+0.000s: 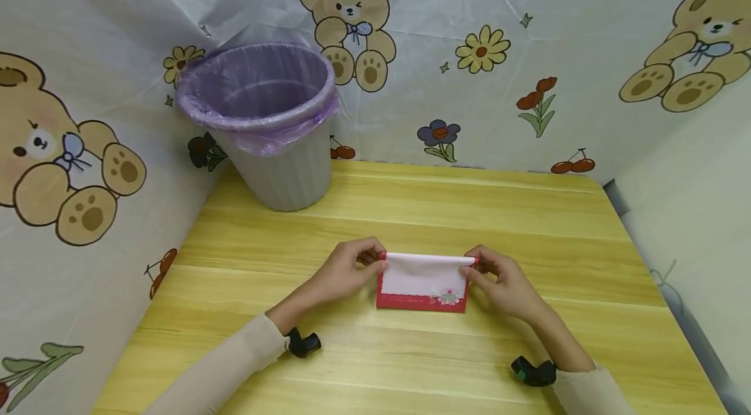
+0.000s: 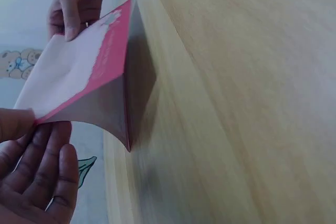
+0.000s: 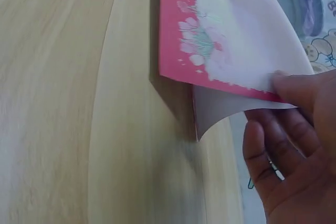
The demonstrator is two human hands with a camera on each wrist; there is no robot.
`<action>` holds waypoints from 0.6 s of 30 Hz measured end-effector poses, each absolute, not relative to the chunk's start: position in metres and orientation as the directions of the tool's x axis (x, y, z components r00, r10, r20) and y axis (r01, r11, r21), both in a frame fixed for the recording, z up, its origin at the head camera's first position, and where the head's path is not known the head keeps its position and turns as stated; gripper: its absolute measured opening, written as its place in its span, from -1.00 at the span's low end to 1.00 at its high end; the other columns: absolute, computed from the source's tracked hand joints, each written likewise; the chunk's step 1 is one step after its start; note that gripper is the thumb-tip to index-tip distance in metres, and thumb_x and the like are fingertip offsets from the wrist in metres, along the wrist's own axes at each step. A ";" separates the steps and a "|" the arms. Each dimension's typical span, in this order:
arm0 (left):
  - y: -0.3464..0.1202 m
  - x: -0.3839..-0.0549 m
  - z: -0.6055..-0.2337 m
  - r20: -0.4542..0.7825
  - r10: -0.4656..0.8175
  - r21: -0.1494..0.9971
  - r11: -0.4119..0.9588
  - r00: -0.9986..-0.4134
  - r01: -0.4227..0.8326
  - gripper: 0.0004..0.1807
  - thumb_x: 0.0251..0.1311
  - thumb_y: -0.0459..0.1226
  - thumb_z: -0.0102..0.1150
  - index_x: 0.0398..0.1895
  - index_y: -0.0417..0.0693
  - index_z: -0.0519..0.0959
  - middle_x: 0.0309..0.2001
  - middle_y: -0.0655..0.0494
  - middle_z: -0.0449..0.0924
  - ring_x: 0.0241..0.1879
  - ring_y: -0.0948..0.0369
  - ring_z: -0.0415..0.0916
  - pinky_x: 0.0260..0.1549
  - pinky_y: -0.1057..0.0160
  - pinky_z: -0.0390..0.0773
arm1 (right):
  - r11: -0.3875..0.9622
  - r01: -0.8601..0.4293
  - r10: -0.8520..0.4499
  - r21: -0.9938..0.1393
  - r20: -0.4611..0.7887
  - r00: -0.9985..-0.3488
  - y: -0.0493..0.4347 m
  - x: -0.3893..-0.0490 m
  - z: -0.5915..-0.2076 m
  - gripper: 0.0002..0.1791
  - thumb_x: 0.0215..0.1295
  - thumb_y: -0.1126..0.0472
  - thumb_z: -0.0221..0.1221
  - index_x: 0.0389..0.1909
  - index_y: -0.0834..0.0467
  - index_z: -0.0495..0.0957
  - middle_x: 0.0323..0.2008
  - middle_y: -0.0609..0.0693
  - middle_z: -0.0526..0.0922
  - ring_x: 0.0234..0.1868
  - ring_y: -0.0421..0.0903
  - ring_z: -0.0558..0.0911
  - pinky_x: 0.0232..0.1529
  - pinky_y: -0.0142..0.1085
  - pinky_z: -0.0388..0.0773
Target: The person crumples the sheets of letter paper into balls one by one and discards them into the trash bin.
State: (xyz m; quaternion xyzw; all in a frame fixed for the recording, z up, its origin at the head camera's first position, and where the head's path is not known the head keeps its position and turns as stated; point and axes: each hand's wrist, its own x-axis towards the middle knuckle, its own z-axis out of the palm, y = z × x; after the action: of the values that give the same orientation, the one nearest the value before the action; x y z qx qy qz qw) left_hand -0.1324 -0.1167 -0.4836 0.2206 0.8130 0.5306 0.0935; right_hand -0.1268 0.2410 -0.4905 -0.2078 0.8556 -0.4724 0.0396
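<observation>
A sheet of paper (image 1: 424, 278) with a white middle, a red border and printed pink flowers is bent over on itself just above the table. Its bend runs along the far side, and the two layers gape apart at the sides in both wrist views. My left hand (image 1: 346, 270) pinches the far left corner, thumb on top of the paper (image 2: 73, 72) and fingers beneath. At the far right corner my right hand (image 1: 506, 281) pinches it the same way, with the thumb (image 3: 296, 88) over the upper layer.
A grey bin (image 1: 281, 171) lined with a purple bag (image 1: 272, 138) stands at the back left of the wooden table (image 1: 352, 363). Cloth printed with bears (image 1: 411, 17) hangs behind and at the left. Black wrist devices (image 1: 303, 343) sit by both sleeves.
</observation>
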 end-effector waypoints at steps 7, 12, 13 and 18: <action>-0.110 -0.132 -0.480 0.158 0.345 0.918 0.294 -0.925 0.267 -0.96 0.47 -0.21 0.36 -0.12 0.08 0.68 -0.24 0.16 0.78 -0.25 0.25 0.69 -0.19 0.35 0.72 | 0.368 -0.303 -0.325 -0.879 0.184 -0.928 0.236 -0.123 -0.488 -0.89 0.55 0.35 0.24 0.00 0.17 0.59 -0.31 0.08 0.70 -0.46 -0.02 0.62 -0.45 -0.35 0.63; -0.109 -0.132 -0.477 0.188 0.292 0.934 0.243 -0.938 0.263 -0.94 0.47 -0.21 0.36 -0.13 0.05 0.68 -0.27 0.09 0.76 -0.33 0.15 0.68 -0.29 0.37 0.70 | 0.301 -0.289 -0.298 -0.909 0.198 -0.934 0.232 -0.122 -0.486 -0.90 0.55 0.38 0.24 -0.02 0.22 0.55 -0.37 0.06 0.66 -0.57 -0.15 0.52 -0.59 -0.35 0.53; -0.108 -0.132 -0.477 0.194 0.286 0.937 0.229 -0.939 0.263 -0.94 0.47 -0.21 0.36 -0.12 0.04 0.67 -0.27 0.07 0.76 -0.34 0.14 0.68 -0.30 0.38 0.70 | 0.289 -0.288 -0.297 -0.913 0.201 -0.934 0.231 -0.123 -0.485 -0.90 0.55 0.38 0.23 -0.02 0.23 0.55 -0.38 0.06 0.66 -0.58 -0.14 0.51 -0.60 -0.35 0.52; -0.106 -0.131 -0.474 0.251 0.236 0.942 0.163 -0.939 0.293 -0.89 0.45 -0.24 0.39 -0.08 -0.01 0.66 -0.22 -0.01 0.75 -0.36 0.12 0.70 -0.36 0.40 0.69 | 0.236 -0.286 -0.287 -0.929 0.214 -0.934 0.228 -0.123 -0.482 -0.91 0.56 0.39 0.21 -0.03 0.28 0.53 -0.42 0.06 0.63 -0.63 -0.04 0.45 -0.67 -0.32 0.45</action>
State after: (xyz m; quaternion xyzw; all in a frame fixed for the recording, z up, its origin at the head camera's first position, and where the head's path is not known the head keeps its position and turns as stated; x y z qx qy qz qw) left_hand -0.1311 -0.1065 -0.4740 0.1736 0.7624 0.6230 -0.0231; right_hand -0.1229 0.2279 -0.4822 -0.1822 0.7860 -0.5907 0.0005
